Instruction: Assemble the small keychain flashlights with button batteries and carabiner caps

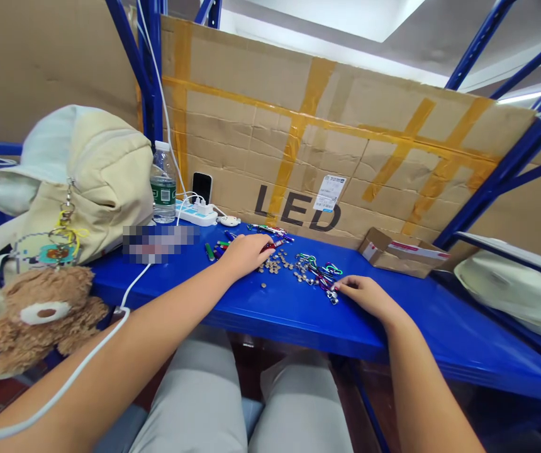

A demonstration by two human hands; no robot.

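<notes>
On the blue shelf (275,314) my left hand (245,253) rests with its fingers curled over a small red and silver piece beside a scatter of several small round button cells (273,264). My right hand (365,294) lies lower right, fingertips pinching a small silver clip at the edge of a pile of coloured carabiner keychains (317,270). More small coloured tube-shaped pieces (270,230) lie behind my left hand, near the cardboard.
A taped cardboard sheet marked LED (346,145) backs the shelf. A cream backpack (82,182) with a teddy bear charm (39,314), a water bottle (163,185), a power strip (197,214) with a phone (201,187), and a small cardboard box (402,253) stand around.
</notes>
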